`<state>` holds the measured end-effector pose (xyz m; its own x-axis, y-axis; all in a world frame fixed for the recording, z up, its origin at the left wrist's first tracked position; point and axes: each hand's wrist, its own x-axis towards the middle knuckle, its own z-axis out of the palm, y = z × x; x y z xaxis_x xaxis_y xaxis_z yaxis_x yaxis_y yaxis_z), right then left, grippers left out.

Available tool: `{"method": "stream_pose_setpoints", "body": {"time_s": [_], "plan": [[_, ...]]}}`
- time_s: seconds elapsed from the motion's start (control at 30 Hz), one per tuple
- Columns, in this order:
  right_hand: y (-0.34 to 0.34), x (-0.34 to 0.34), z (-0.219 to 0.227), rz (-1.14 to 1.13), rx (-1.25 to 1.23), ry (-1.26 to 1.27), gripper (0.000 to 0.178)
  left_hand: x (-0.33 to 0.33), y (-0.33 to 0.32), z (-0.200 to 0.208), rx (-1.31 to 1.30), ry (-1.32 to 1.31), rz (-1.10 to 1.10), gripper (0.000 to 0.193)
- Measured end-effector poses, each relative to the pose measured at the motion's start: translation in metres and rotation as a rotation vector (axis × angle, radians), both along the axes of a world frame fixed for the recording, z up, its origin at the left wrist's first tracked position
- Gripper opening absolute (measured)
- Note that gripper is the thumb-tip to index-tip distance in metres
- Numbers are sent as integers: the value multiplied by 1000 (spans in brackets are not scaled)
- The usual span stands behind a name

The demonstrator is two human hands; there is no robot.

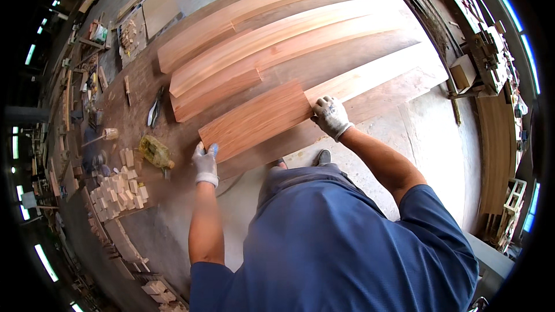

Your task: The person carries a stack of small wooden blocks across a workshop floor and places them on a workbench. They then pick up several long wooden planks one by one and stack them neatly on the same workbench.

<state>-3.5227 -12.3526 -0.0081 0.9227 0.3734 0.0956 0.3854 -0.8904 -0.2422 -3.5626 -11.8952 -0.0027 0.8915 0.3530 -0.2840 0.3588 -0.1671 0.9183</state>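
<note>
A short, wide reddish wooden board (257,118) lies slantwise in front of me, near the close edge of the workbench (118,112). My left hand (206,163), in a whitish work glove, is closed on its left end. At the opposite end, my gloved right hand (331,117) grips the corner with its fingers curled over; the fingertips are partly hidden. From behind that end a long pale board (370,74) runs off to the right. Farther back lie more long planks (272,23) side by side, with shorter pieces (222,92) against them.
Left of the boards are pliers (154,110), a yellowish plastic bottle (154,150) on its side and a wooden mallet (108,134). Many small wood blocks (118,193) are heaped at the left. Long strips and shelves (480,52) line the right side. My shoe (324,156) shows below the bench edge.
</note>
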Motion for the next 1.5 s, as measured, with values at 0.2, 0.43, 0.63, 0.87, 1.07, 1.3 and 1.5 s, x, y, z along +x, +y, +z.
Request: {"method": "stream_pose_setpoints", "body": {"time_s": [0.2,0.43,0.63,0.87,1.07,1.3,1.5], "plan": [[-1,0,-4,-7,21,-7,18,8,14,4,-59,130,-20,12],[-4,-4,-6,-22,-23,-17,15,7,13,24,70,161,-104,32],[0,-10,-19,25,-53,-51,6,-12,-58,60,1037,-60,-416,74],[-38,-111,-23,-64,147,79,19,-6,-140,42,1201,-148,-805,98],[-123,-233,-78,-704,123,989,44,22,-197,3,1279,-275,-956,96],[-193,-336,-97,-908,126,1138,46,34,-265,-31,1288,-536,-866,61],[-187,-305,-113,-801,171,1100,41,15,-225,-28,1239,-420,-855,58]]}}
